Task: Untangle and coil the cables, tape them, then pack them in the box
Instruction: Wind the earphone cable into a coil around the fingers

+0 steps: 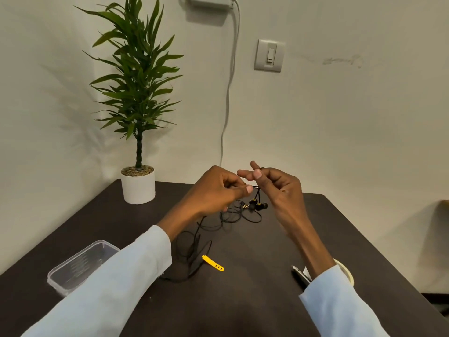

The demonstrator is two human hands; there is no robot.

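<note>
A thin black cable [255, 188] is pinched between the left hand [216, 188] and right hand [277, 188], above the table [255, 300].

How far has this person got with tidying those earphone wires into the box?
Early days. Nothing looks finished: the plastic box sits empty and most of the black cable lies loose on the table. In hand: the left hand and right hand pinch the wire near the earbuds, working at it. Left to do: coiling, fastening (a yellow strap lies ready) and packing.
</note>
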